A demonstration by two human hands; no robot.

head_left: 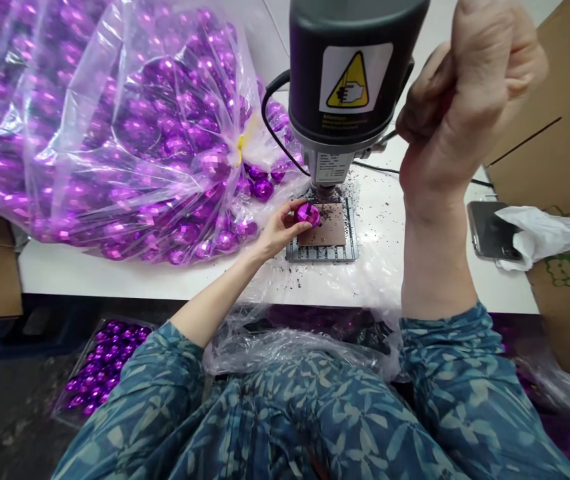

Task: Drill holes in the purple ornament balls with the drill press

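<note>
My left hand (287, 225) is closed on a shiny purple faceted ball (309, 214), pinched between thumb and fingers. The ball is at the left side of a brown square board (332, 230) that lies on a slotted metal base (322, 254). Above it hangs the black head of a bench drill press (309, 123), with a yellow warning label. Its tip is partly hidden among dark shavings. My right hand (479, 87) is raised beside the drill head in a tight fist; whatever it grips is hidden by the fingers.
A large clear bag (129, 133) full of purple balls, with a yellow tie, fills the left. Dark shavings dot the white table (389, 267). A phone (492, 230) and crumpled tissue (539, 233) lie near a cardboard box (559, 147). Below left sits a tray of purple balls (105, 367).
</note>
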